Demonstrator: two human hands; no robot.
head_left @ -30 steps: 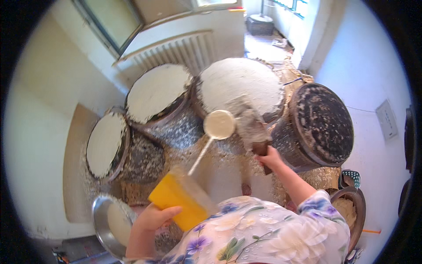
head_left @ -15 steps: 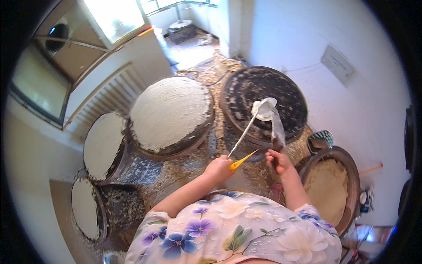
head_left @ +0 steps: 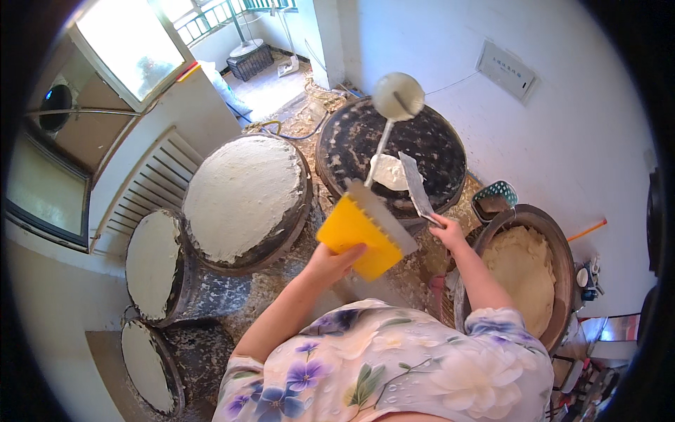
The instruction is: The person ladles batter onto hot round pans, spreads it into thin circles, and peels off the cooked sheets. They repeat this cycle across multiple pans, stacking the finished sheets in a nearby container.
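Note:
My left hand (head_left: 334, 260) grips a yellow scraper (head_left: 365, 246) with a grey edge. A ladle's pale handle (head_left: 380, 151) runs down behind it into the same hand, as far as I can tell. Its round cup (head_left: 399, 96), smeared cream-white, is raised over the far part of a dark, flecked round griddle (head_left: 351, 144). A patch of white batter (head_left: 387, 172) lies near that griddle's middle. My right hand (head_left: 448, 234) is closed on a metal spatula (head_left: 415, 183), whose batter-smeared blade touches or hovers beside the patch; I cannot tell which.
Three white-coated round griddles (head_left: 239, 197) stand along the left by a radiator (head_left: 148, 190). At right are a large pan (head_left: 520, 281) of cream dough and a green perforated basket (head_left: 503, 190). Cords and scraps (head_left: 295, 119) lie behind, toward a bright doorway.
My view and both hands have swung from the coated griddles to the dark one. A white patch now lies on it; the ladle has risen off it and the yellow scraper has turned face up.

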